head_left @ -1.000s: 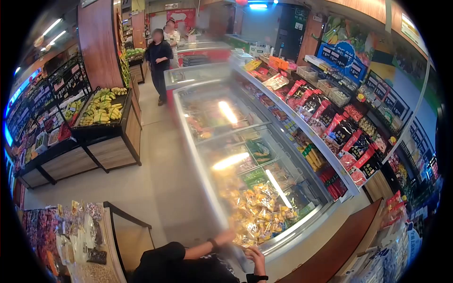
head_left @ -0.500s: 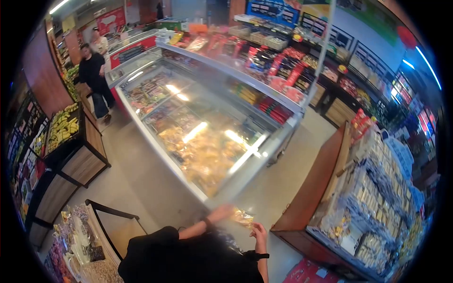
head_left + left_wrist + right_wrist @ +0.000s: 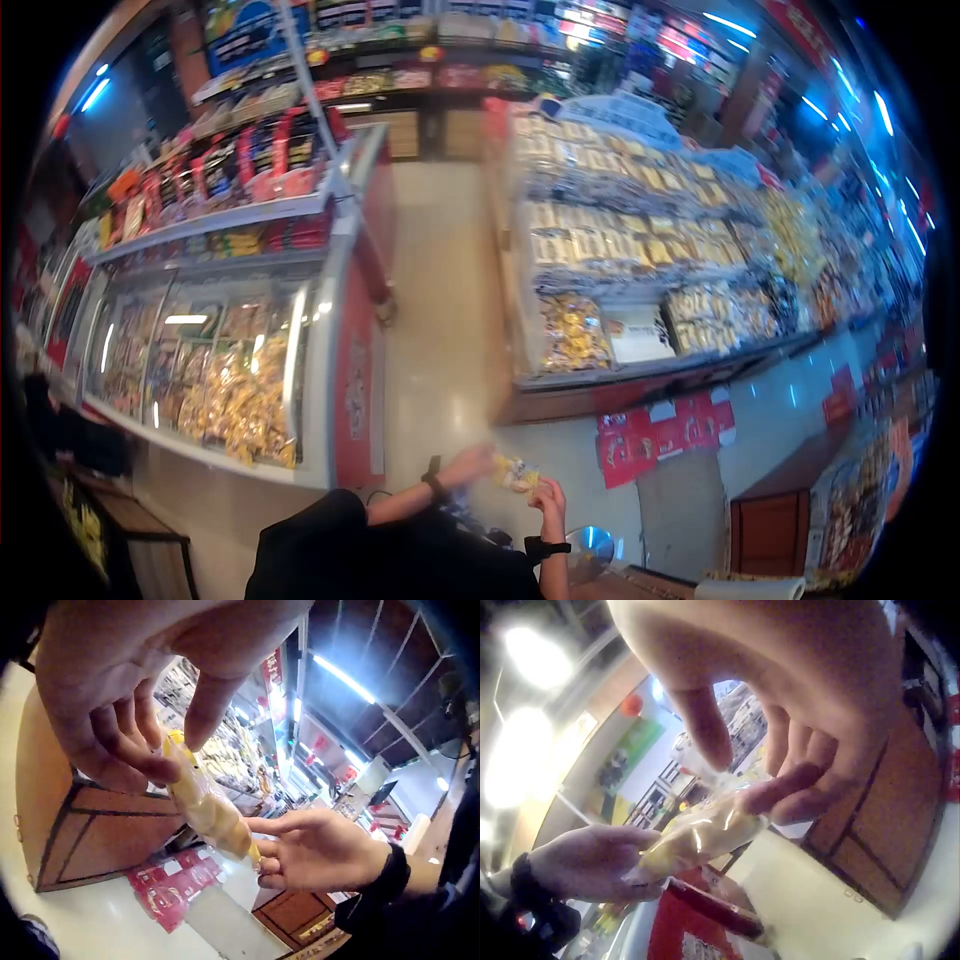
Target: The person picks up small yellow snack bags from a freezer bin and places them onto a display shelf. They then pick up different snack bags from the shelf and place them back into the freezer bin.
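A small clear plastic snack packet with yellow ends (image 3: 515, 474) is held out in front of the body, over the floor between the freezer and the display stand. Pale, rounded pieces show through the film of the packet (image 3: 211, 814) in the left wrist view. My left hand (image 3: 470, 466) pinches one end between thumb and fingers. At the opposite end, my right hand (image 3: 549, 503) pinches the packet's other tip. Seen from the right wrist, the packet (image 3: 705, 838) stretches between both hands, its film shiny and creased.
A glass-topped freezer (image 3: 360, 420) holding yellow packets stands to the left. Ahead on the right is a wooden display stand (image 3: 560, 400) stacked with packaged goods, beyond a strip of aisle floor (image 3: 430, 300). Red printed sheets (image 3: 665, 435) lie on the floor at its foot.
The head view has swung right, so the freezer moved from the middle to the left and the display stand came in front. Both hands keep hold of the packet, now away from the freezer.
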`<state>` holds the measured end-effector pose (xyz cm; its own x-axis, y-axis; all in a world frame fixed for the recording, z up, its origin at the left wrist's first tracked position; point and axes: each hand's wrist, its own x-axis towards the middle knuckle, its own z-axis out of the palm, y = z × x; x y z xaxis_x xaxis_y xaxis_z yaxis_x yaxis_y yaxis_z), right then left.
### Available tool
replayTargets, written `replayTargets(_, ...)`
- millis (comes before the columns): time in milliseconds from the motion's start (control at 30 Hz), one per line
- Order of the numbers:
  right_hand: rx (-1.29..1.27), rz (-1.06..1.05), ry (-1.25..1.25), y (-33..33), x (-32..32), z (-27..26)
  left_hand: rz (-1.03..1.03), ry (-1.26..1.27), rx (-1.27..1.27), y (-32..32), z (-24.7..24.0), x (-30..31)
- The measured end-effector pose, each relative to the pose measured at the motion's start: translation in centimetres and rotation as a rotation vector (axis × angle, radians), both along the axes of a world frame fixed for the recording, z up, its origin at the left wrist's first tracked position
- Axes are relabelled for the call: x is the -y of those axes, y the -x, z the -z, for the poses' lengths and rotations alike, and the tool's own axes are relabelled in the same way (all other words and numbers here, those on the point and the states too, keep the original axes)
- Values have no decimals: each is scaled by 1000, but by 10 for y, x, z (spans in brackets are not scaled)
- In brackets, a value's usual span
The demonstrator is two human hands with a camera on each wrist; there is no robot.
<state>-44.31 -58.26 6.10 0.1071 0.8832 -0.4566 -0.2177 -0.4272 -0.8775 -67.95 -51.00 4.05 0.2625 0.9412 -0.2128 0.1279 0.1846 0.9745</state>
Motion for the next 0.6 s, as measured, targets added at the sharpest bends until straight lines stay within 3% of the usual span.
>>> replayTargets(133, -17, 138, 3, -31, -17, 11, 261, 54, -243, -42, -9, -45)
replayTargets(233, 3, 149, -10, -56, -48, 25, 148, 4, -199, -74, -12, -72)
replayTargets(300, 8, 144, -55, -80, -71, 29, 183, 23, -212, -94, -10, -98)
replayTargets(467, 135, 199, -4, -124, -141, -7, 154, -113, -254, -150, -1, -167)
replayTargets(567, 137, 201, 6, -152, -192, -15, 35, -281, -105, -186, -20, -206)
replayTargets(600, 129, 211, 16, -161, -203, -11, 75, -194, -143, -191, -28, -221)
